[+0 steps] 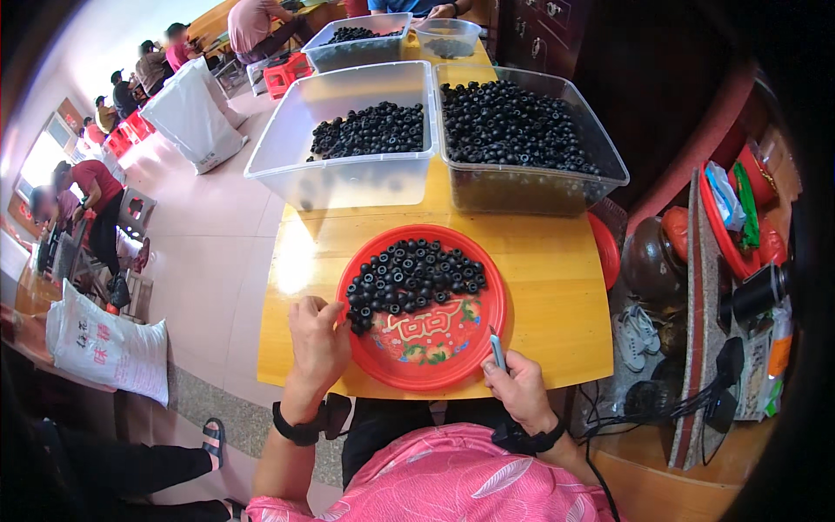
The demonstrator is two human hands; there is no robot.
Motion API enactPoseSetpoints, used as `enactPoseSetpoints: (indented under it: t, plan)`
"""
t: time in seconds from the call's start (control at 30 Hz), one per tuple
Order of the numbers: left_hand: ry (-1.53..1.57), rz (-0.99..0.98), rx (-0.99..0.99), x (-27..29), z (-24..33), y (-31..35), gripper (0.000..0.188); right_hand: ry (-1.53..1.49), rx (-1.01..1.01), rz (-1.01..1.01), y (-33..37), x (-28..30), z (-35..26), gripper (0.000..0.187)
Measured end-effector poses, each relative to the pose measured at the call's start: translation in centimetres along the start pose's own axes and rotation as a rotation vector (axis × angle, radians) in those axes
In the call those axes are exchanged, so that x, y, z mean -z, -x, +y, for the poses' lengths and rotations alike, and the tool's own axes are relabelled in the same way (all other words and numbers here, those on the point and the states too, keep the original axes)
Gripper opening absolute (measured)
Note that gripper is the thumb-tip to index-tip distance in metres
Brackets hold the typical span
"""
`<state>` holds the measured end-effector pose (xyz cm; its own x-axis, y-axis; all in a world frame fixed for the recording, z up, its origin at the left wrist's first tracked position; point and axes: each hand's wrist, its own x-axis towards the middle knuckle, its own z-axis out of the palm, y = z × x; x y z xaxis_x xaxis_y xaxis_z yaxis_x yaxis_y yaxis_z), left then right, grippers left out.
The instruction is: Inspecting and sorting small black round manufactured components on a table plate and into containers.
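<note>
Fingers of the left hand (319, 344), hold unclear, curl beside a round red tray (396, 370) of black beads (416, 271); the right (520, 387) grasps a slim grey tool (497, 350), tip slanting away, leftward.

I wear a pink top (470, 474) patterned with pale leaves, a black band (296, 428) on each wrist, and dark trousers (380, 439).

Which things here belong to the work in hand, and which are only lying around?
In the work:
slim tool, in the right hand
red plate, left hand at its rim
black rings, on the plate
large bins of rings

Apparently just lying about:
white shoes
green packet
white sack
</note>
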<state>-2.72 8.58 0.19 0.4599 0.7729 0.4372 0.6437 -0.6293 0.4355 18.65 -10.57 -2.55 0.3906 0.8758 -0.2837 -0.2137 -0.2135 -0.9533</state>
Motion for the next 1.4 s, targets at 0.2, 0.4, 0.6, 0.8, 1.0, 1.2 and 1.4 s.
enactPoseSetpoints:
  t: [0.2,0.4,0.6,0.8,1.0,1.2,1.4]
  plan:
    - [-0.061,-0.09,0.027,-0.8,0.3,0.4,0.027,0.048,0.016,0.018,0.3,-0.4,-0.4,0.014]
    - [0.03,-0.033,-0.061,-2.3,1.9,0.5,0.025,0.064,0.028,0.016,0.3,-0.5,-0.5,0.013]
    - [0.254,-0.13,-0.18,-2.3,4.1,1.6,0.022,0.079,0.045,0.026,0.5,-0.7,-0.6,0.013]
    - [0.811,-0.364,0.037,-1.2,6.9,3.3,0.018,0.026,0.038,0.039,1.4,-2.0,-1.9,0.015]
    - [1.121,-0.402,0.149,-1.6,8.8,4.7,0.019,-0.104,-0.069,-0.13,0.8,-3.9,-4.3,0.014]
    - [1.398,-0.377,0.449,-1.7,8.8,5.5,0.021,-0.1,0.021,-0.114,1.2,-4.5,-3.7,0.011]
    - [1.728,-0.326,0.575,-1.9,8.2,5.5,0.02,-0.05,0.093,-0.166,1.4,-4.0,-3.6,0.02]
